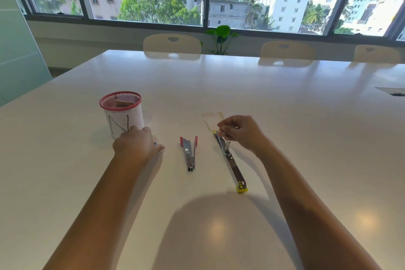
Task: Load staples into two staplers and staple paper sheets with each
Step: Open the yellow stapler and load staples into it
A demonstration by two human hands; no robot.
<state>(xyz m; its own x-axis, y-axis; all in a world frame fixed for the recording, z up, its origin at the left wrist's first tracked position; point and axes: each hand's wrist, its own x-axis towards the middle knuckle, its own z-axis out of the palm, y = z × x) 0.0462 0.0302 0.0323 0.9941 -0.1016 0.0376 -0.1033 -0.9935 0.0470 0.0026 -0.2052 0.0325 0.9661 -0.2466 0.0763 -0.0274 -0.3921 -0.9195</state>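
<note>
Two staplers lie on the white table (219,85). The red-tipped stapler (189,154) is hinged partly open in the middle. The yellow-tipped stapler (232,164) lies fully unfolded in a long line to its right. My right hand (238,132) hovers over the far end of the yellow stapler, fingertips pinched together on something small, apparently a strip of staples. My left hand (135,143) rests knuckles-up on the table beside the pen cup, covering a small blue object; what it is I cannot tell. A small piece of paper (212,119) lies just beyond my right hand.
A red mesh pen cup (121,114) wrapped in white paper with a drawn letter stands at the left. Cream chairs (172,46) line the table's far edge below the windows, with a green plant (221,37) between them. A cable slot (392,92) is at the right.
</note>
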